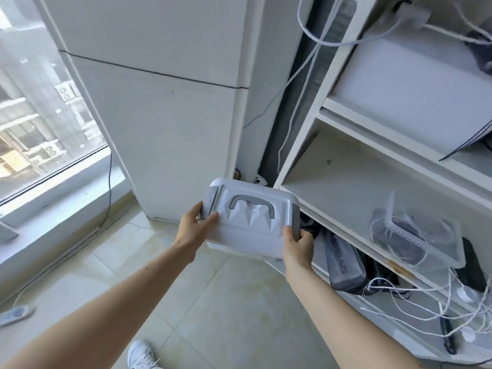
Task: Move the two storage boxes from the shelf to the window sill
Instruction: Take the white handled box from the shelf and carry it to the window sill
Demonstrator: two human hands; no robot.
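Note:
A white storage box (247, 222) with a grey carry handle and grey side latches hangs in the air in front of the white shelf (343, 193), clear of its boards. My left hand (194, 230) grips the box's left end and my right hand (298, 246) grips its right end. A clear plastic storage box (415, 235) with cables inside stands on the middle shelf board at the right. The window sill (61, 187) runs along the window at the left, lower than the box.
A white pillar (170, 115) stands between the window and the shelf. Cables hang down the shelf side and spill from the lower shelf beside a grey pouch (346, 265). A black cord runs along the sill, a power strip (16, 314) lies on the tiled floor, and my white shoe (141, 354) shows below.

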